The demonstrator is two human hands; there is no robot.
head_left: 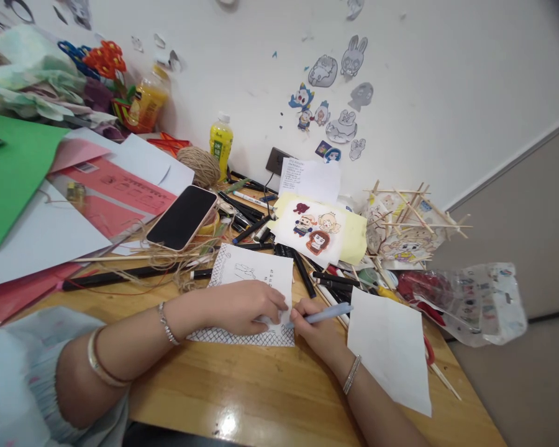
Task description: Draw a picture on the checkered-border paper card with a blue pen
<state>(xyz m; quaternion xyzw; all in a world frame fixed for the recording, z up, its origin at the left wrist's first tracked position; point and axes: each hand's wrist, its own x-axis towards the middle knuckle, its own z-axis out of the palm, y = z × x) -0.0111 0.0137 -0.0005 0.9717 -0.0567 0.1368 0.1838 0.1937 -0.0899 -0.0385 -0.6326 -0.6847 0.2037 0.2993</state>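
My right hand (pixel 320 332) grips a light blue pen (pixel 328 313), its tip low over the right edge of a drawn-on sheet of paper (pixel 246 336). That sheet carries a black crosshatched border, a line drawing and some handwriting. Across its middle lies my left hand (pixel 246 305), fingers apart and slightly bent, resting on the paper; it covers much of the drawing. Just right of my right hand is a blank white sheet (pixel 391 354).
Behind the sheet lie many black markers (pixel 302 273), a phone (pixel 182 217), twine (pixel 198 166) and coloured character drawings (pixel 317 226). A stick-built lantern shape (pixel 405 223), a plastic bag (pixel 475 301) and red-handled scissors (pixel 429 351) are at right. Bottles (pixel 221 141) stand by the wall.
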